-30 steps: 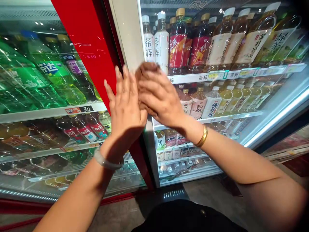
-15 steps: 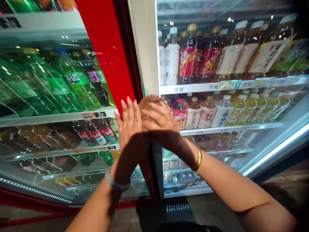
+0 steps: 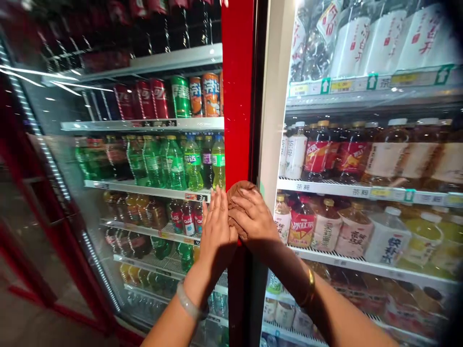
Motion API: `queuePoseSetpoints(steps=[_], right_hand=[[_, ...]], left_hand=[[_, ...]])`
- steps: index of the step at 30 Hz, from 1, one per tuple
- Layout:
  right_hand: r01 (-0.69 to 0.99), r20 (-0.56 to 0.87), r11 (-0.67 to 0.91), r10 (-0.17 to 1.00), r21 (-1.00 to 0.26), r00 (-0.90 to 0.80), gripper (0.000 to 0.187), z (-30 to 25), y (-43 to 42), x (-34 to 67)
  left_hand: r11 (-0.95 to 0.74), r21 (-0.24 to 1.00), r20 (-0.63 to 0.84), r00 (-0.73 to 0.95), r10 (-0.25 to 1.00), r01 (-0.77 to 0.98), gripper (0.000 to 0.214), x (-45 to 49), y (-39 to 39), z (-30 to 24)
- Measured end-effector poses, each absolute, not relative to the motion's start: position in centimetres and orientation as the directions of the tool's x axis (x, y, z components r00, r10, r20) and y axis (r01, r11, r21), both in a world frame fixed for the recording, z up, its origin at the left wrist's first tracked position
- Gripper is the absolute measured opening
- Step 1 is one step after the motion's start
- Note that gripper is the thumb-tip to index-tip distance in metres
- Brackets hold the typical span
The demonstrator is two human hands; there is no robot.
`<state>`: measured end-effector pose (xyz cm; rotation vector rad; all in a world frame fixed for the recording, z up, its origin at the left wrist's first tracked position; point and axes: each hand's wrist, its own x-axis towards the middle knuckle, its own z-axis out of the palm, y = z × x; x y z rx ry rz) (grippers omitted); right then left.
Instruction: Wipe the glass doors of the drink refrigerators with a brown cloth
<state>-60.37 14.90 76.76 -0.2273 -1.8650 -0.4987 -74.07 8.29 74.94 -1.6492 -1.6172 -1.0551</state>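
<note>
Between my two hands is a brown lump (image 3: 237,190) with an uneven, creased surface, like clay or bunched cloth; I cannot tell which. My left hand (image 3: 217,224) presses against its left side, fingers straight, close together and pointing up. Curled over the lump's right side is my right hand (image 3: 253,214). Much of the lump is hidden behind the hands. A pale bangle (image 3: 190,301) circles my left wrist, and a gold bangle (image 3: 310,285) my right.
Behind the hands, a red door frame (image 3: 237,96) meets a white cooler frame (image 3: 273,111). On the left, shelves hold soda cans (image 3: 159,99) and green bottles (image 3: 175,161). Bottled teas (image 3: 318,152) fill the right cooler. A red-framed door (image 3: 47,231) stands at far left.
The view has tilted up and turned left, so upper shelves and cans now show. My hands sit lower and further right in the picture, and more of the brown lump is visible between them.
</note>
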Motion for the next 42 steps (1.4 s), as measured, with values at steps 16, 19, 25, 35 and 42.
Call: queuePoseSetpoints(steps=[16, 19, 25, 35, 42], right_hand=[[0.363, 0.916, 0.874, -0.191, 0.322, -0.353, 0.025, 78.0, 16.1, -60.4], [0.369, 0.889, 0.836, -0.267, 0.406, -0.372, 0.029, 75.9, 16.3, -60.7], [0.322, 0.758, 0.754, -0.337, 0.573, -0.559, 0.027, 80.6, 15.5, -63.1], [0.653, 0.911, 0.637, -0.259, 0.41, -0.32, 0.038, 87.9, 14.3, -71.6], [0.621, 0.799, 0.509, -0.293, 0.596, -0.525, 0.029, 96.5, 14.6, -72.7]], left_hand=[[0.027, 0.093, 0.875, -0.095, 0.475, 0.995, 0.093, -73.1, 8.4, 73.4], [0.058, 0.06, 0.874, -0.081, 0.48, 0.996, 0.097, -74.0, 9.0, 71.2], [0.018, -0.014, 0.894, 0.005, 0.448, 1.0, 0.091, -78.1, 9.1, 72.6], [-0.106, -0.235, 0.926, 0.255, 0.276, 0.966, 0.089, -89.2, 9.5, 88.7], [-0.17, -0.305, 0.92, 0.336, 0.201, 0.937, 0.092, -93.4, 10.8, 90.7]])
